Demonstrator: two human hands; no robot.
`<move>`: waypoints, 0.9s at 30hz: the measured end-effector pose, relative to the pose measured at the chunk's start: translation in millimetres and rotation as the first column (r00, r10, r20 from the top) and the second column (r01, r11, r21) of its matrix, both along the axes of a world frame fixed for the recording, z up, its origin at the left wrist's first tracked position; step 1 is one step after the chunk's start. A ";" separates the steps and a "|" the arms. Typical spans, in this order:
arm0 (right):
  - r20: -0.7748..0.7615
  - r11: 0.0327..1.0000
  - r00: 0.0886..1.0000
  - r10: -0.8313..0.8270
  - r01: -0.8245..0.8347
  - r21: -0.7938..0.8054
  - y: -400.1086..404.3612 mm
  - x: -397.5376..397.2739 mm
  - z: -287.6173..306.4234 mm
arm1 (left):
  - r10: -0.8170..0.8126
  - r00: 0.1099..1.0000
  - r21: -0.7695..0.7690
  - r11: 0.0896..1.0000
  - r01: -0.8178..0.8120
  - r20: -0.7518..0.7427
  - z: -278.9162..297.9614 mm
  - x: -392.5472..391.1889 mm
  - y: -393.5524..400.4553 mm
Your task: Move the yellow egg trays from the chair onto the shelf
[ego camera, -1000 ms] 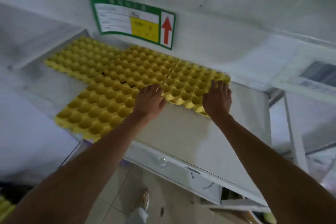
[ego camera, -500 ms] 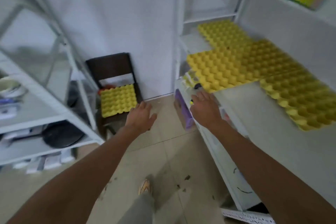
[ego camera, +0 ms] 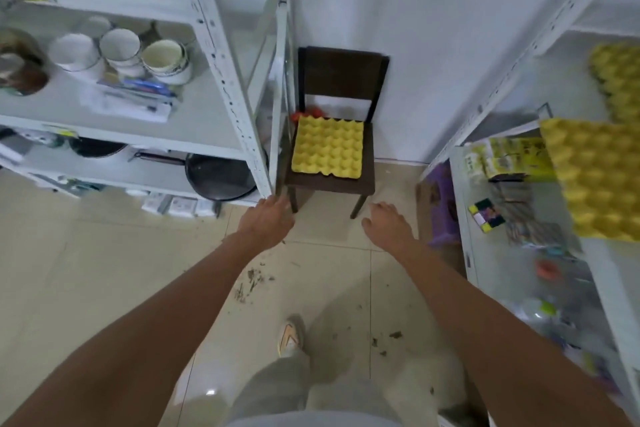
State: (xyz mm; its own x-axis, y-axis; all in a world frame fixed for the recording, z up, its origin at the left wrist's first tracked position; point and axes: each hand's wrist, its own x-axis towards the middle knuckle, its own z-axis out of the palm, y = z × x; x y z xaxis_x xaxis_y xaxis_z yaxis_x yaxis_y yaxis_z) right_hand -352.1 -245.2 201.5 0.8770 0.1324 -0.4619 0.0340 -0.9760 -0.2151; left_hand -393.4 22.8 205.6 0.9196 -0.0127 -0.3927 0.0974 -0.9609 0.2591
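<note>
Both arms stretch forward over the floor, left hand [ego camera: 268,220] and right hand [ego camera: 388,224] empty with fingers spread loosely, seemingly readied to take a tray by its two sides. Beyond them, a yellow egg tray [ego camera: 328,146] lies flat on the chair [ego camera: 343,80]. Other trays [ego camera: 595,177] already rest on the shelf [ego camera: 465,204] at right.

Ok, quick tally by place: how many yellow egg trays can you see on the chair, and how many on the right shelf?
Yellow egg trays on the chair: 1 visible (could be a stack, cannot tell)
Yellow egg trays on the right shelf: 2 in view, both cut off by the frame edge
Total: 3
</note>
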 end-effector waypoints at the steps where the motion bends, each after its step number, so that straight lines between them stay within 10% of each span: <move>1: -0.019 1.000 1.000 -0.016 0.016 0.009 5.9 6.4 0.0 | -0.017 1.000 0.006 1.000 0.017 -0.013 -2.5 9.0 6.6; 14: -0.086 0.982 0.983 -0.160 0.168 0.085 9.4 162.2 -34.9 | -0.118 0.986 -0.091 0.990 0.107 -0.118 -49.5 185.2 -1.4; 27: -0.407 0.946 0.879 -0.247 0.310 0.096 20.6 398.0 -211.8 | 0.265 0.891 -0.071 0.948 -0.311 -0.368 -201.7 393.6 -3.6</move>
